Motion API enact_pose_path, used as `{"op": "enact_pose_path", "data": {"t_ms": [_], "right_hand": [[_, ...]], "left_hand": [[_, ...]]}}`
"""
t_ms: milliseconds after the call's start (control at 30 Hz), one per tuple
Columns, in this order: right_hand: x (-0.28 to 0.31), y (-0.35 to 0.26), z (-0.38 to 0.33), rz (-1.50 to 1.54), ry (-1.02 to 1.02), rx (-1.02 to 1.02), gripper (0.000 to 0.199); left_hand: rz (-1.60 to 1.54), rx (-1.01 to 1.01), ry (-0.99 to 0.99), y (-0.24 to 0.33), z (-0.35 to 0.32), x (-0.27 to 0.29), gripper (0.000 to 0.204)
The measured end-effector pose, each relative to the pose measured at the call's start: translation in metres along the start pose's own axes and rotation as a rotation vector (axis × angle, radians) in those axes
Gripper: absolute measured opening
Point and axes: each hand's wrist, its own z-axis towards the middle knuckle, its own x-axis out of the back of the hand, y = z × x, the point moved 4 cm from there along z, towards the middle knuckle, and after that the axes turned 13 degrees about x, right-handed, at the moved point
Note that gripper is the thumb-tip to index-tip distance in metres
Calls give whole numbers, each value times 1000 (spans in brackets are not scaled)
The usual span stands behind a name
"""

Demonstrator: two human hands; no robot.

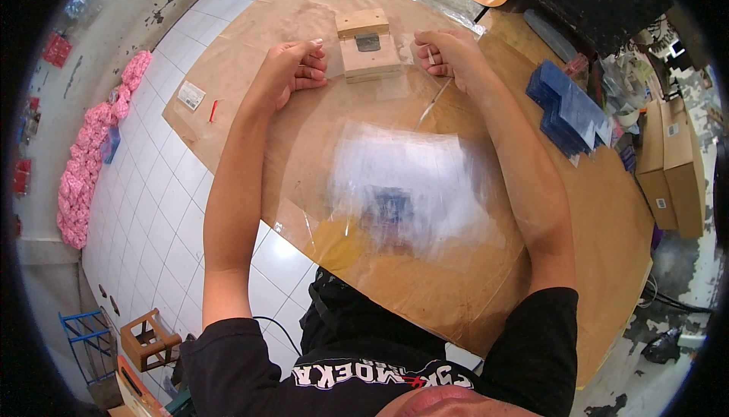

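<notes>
At the far part of the brown-covered table (300, 124), a small wooden block (368, 67) with a raised back bar and a dark plate (367, 42) set in it stands between my hands. To its left is my left hand (298, 71), fingers curled and thumb pressed to the index finger. My right hand (448, 56) is closed in a similar pinch on the block's right side. A faint clear sheen shows near the fingers; I cannot make out what either hand holds. Closer to me lies a spread pile of clear plastic sheets (448, 181), shiny with glare.
A stack of blue sheets (566, 105) lies at the right, with cardboard boxes (668, 159) beyond. A white label (190, 95) and a thin red strip (213, 111) lie at the left. Pink bundled material (95, 147) is by the wall; a wooden stool (149, 341) stands lower left.
</notes>
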Motion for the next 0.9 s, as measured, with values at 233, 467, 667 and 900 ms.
{"op": "enact_pose_path", "data": {"t_ms": [233, 467, 667, 900], "right_hand": [[1, 2, 1, 20, -6, 4, 23], [0, 0, -1, 6, 8, -3, 24], [2, 1, 0, 18, 9, -2, 25], [2, 5, 1, 8, -22, 55, 19]], "left_hand": [[13, -1, -8, 1, 0, 0, 30], [-2, -11, 11, 0, 0, 0, 33], [1, -20, 23, 0, -1, 1, 34], [9, -20, 36, 1, -2, 0, 36]]}}
